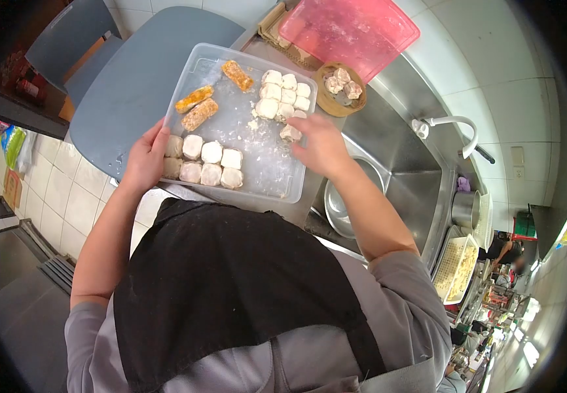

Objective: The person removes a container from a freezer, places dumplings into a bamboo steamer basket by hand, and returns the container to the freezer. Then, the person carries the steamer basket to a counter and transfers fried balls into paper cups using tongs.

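A clear plastic tray (195, 75) lies in front of me, with my left hand (146, 157) closed on its left edge. My right hand (321, 145) reaches over the tray's right side, its thumb and fingers around a dumpling (290, 133). Close by, a block of white dumplings (277, 92) sits in rows at the upper right of the tray. Two more rows of pale dumplings (211, 152) lie at its lower left, partly behind my left hand. Several orange, flour-dusted rolls (200, 114) rest near the top left. White crumbs and flour are scattered between.
A round bamboo steamer (323, 99) holding several dumplings stands right of the tray, beside a red plastic lid (355, 33). Further right are a steel sink (414, 190) with a metal bowl (336, 203) and a tap (450, 123). A grey table (126, 85) is at left.
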Available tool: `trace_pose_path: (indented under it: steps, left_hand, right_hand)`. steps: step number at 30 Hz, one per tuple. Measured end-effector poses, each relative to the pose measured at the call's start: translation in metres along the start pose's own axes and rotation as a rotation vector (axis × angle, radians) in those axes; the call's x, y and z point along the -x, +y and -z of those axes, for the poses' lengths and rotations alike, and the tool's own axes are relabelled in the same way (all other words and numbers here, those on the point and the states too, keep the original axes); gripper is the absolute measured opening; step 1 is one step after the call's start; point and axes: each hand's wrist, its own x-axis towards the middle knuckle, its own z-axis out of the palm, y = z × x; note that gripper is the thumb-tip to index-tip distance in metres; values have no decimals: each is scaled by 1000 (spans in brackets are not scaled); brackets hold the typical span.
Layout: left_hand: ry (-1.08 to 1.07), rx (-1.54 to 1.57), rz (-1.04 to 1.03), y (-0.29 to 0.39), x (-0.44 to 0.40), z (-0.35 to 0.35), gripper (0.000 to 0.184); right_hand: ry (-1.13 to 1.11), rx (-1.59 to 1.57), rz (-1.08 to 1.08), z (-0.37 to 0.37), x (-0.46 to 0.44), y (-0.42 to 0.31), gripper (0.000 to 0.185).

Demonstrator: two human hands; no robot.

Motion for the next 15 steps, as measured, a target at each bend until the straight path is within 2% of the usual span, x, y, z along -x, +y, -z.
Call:
trace_pose_path:
  steps: [8,11,14,15]
  left_hand:
    - [6,-44,-8,-2,0,1,46]
    - [3,-6,-20,-4,-3,1,46]
    - [8,-15,-14,4,0,0,46]
    - [1,-1,-4,5,1,-1,46]
  right_hand:
    - [-21,65,33,-12,2,0,37]
    - [55,28,135,-12,13,4,35]
    - [81,51,-1,0,9,-1,35]
    - [87,51,18,0,8,0,35]
